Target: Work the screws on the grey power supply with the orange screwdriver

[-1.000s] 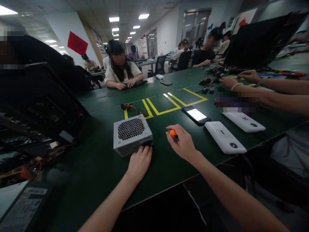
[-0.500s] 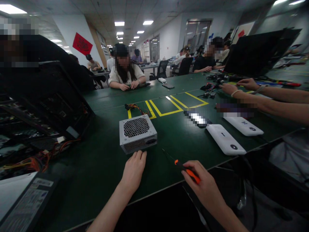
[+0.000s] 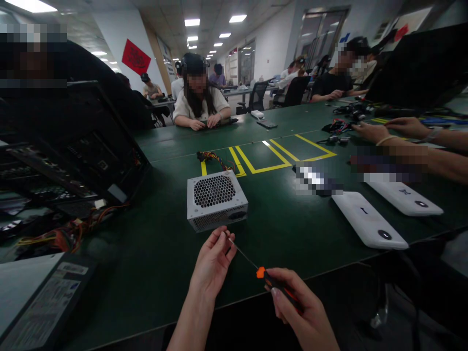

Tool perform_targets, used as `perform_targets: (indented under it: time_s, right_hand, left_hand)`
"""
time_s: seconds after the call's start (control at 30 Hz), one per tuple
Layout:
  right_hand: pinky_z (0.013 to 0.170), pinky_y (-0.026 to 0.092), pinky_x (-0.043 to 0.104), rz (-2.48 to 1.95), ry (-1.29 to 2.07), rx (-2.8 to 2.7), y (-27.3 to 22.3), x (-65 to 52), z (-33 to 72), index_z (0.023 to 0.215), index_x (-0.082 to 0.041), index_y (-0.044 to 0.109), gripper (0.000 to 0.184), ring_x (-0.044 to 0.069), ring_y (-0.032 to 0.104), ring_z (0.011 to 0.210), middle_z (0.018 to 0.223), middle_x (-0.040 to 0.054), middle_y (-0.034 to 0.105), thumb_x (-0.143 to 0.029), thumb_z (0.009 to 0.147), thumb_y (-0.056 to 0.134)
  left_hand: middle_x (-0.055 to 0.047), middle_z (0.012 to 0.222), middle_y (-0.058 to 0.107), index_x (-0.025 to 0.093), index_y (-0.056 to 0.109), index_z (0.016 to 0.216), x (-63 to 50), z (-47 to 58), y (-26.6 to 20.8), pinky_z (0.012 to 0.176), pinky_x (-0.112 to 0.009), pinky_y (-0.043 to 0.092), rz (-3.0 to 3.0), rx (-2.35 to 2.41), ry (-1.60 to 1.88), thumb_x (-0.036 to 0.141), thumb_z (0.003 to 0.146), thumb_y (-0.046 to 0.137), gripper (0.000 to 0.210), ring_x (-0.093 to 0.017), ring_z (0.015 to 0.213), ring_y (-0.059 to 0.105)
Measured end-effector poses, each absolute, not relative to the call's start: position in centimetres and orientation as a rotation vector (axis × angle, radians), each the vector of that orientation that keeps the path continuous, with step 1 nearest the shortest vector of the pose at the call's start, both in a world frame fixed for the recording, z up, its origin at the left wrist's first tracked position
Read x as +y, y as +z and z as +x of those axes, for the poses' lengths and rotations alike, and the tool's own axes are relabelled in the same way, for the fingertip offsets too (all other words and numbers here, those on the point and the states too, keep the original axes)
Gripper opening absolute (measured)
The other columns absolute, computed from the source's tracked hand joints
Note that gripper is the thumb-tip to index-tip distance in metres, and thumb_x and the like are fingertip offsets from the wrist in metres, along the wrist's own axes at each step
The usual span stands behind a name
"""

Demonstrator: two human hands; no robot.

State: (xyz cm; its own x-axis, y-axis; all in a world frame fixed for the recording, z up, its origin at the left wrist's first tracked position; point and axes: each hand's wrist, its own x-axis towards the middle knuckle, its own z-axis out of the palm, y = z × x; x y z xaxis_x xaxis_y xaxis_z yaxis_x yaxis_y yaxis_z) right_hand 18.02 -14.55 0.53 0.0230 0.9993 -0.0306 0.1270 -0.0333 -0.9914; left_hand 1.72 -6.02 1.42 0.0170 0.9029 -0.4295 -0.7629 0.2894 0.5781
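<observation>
My right hand grips a screwdriver by its black and orange handle, the thin shaft slanting up and to the left. At the far end of that shaft, my left hand is closed in a pinch. What sits between those fingertips, if anything, is too small to make out. Just beyond the left hand stands a grey metal power supply, its honeycomb fan grille facing up. A bundle of coloured cables comes out behind it.
An open black computer case and a second power supply are at the left. To the right lie white power banks and a phone. Another person's hands handle cables there; a person sits opposite.
My left hand has left the power supply's near edge and turned, pinching at the screwdriver's tip. My right hand has moved slightly down, and the view has shifted a little.
</observation>
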Motion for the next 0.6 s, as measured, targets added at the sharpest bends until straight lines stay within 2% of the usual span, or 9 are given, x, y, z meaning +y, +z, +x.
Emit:
perform_targets:
  time_s: [0.17,0.6]
  right_hand:
    - [0.043,0.041,0.021,-1.299,1.206,-1.178,0.0,-14.7,17.1,0.096,-0.021,0.059,0.024,0.009,0.048,0.048,0.078,0.0041,0.059,-0.037,0.081,0.051]
    - [0.042,0.038,0.020,-1.308,1.205,-1.053,-0.2,-14.5,16.2,0.094,-0.023,0.060,0.023,0.008,0.044,0.047,0.069,0.0005,0.054,-0.039,0.080,0.054]
  left_hand:
    - [-0.002,0.081,0.062,0.016,0.060,0.091,-6.5,2.0,0.7,0.063,-0.021,0.052,0.120,0.798,1.314,0.007,0.074,0.059,0.019,-0.010,0.074,0.062]
    - [-0.001,0.080,0.061,0.016,0.060,0.092,-6.3,2.0,0.5,0.061,-0.019,0.052,0.131,0.819,1.337,0.006,0.073,0.060,0.022,-0.009,0.073,0.062]
